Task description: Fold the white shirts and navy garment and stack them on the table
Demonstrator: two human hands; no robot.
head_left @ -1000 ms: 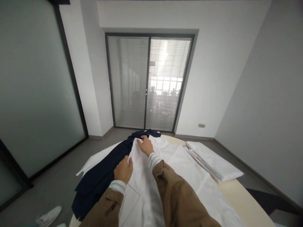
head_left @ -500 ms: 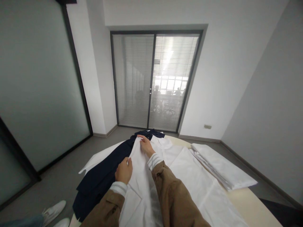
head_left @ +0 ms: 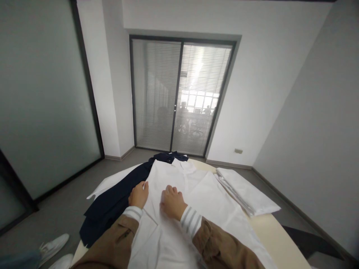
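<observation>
A white shirt (head_left: 196, 198) lies spread over the table, its collar end away from me. My left hand (head_left: 138, 195) pinches the shirt's left edge between thumb and fingers. On the middle of the shirt rests my right hand (head_left: 172, 201), its fingers curled down against the cloth. Its fingertips are hidden, so whether they grip a fold cannot be seen. A dark navy garment (head_left: 112, 200) lies beside and partly under the shirt's left side.
A folded white garment (head_left: 246, 190) lies on the right of the pale table (head_left: 276, 239). More white cloth (head_left: 112, 181) shows past the navy garment. At lower left are a person's white shoes (head_left: 54, 247). A glass window with blinds (head_left: 182, 97) stands beyond.
My right hand has left the shirt's upper left corner and come down toward me onto its middle, fingers now curled. My left hand still holds the edge. The view has shifted slightly.
</observation>
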